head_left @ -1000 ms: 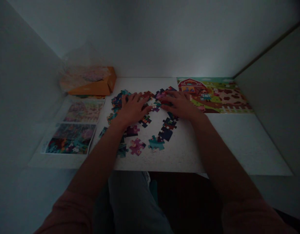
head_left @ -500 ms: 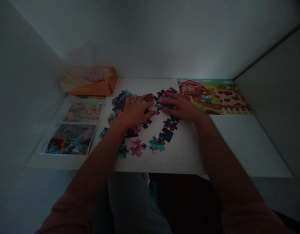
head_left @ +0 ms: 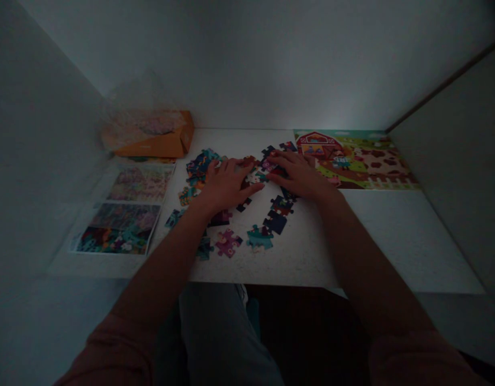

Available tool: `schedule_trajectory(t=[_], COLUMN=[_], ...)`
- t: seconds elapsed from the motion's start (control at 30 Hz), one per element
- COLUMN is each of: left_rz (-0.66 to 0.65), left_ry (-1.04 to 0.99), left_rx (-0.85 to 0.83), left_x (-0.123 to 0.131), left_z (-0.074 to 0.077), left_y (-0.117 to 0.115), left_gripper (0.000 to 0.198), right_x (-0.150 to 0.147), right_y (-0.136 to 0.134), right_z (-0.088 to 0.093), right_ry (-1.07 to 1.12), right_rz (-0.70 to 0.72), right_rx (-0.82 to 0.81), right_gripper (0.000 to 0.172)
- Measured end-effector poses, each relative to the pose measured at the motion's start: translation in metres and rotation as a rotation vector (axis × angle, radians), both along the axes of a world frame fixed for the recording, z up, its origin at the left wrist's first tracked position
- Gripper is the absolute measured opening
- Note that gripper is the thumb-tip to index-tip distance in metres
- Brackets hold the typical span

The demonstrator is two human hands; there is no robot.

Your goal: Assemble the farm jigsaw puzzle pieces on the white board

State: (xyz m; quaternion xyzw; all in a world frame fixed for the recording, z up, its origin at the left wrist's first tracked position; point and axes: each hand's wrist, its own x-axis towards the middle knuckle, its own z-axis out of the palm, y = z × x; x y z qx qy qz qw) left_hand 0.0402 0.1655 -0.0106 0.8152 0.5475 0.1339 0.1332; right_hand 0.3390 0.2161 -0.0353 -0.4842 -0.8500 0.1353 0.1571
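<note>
Loose jigsaw pieces (head_left: 231, 242) lie scattered across the middle of a white table (head_left: 392, 241). My left hand (head_left: 225, 182) rests flat on the pieces, fingers stretched toward the right. My right hand (head_left: 297, 174) lies flat on pieces beside it, fingers pointing left. The fingertips of both hands meet around a small light piece (head_left: 255, 177) between them. A short chain of joined dark pieces (head_left: 277, 214) runs down below my right hand. The light is dim and what is under the palms is hidden.
A finished farm puzzle (head_left: 354, 158) with a red barn lies at the back right. An orange box (head_left: 154, 136) under clear plastic sits at the back left. Printed picture sheets (head_left: 124, 214) lie along the left edge. White walls close in on three sides.
Both hands have shifted slightly on the pieces, fingertips drawing closer together around the small light piece. The view has tilted a little.
</note>
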Motion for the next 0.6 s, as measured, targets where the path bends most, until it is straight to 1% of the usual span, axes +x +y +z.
schedule_trajectory(t=[0.07,0.17,0.3,0.43,0.5,0.6], left_rz=[-0.01,-0.025,0.05,0.113,0.13,0.101], left_ry=[0.012,0.065,0.089,0.105,0.099,0.024], left_rx=[-0.02,-0.065,-0.086,-0.091,-0.08,-0.035], left_x=[0.001,0.005,0.009,0.005,0.001,-0.001], left_z=[0.002,0.006,0.01,0.006,0.002,-0.003], left_y=[-0.002,-0.006,-0.009,-0.004,0.0,0.002], left_gripper=[0.072,0.083,0.101,0.111,0.111,0.092], right_x=[-0.003,-0.009,-0.012,-0.012,-0.014,-0.019], right_y=[-0.001,-0.004,-0.004,-0.004,-0.005,-0.007], right_z=[0.0,0.001,0.002,0.004,0.004,0.003], right_ry=[0.005,0.001,-0.024,-0.05,-0.062,-0.091], right_rz=[-0.005,0.031,0.052,0.065,0.076,0.068], right_rx=[-0.003,0.003,-0.004,-0.012,-0.009,0.001], right_gripper=[0.067,0.064,0.059,0.056,0.056,0.059])
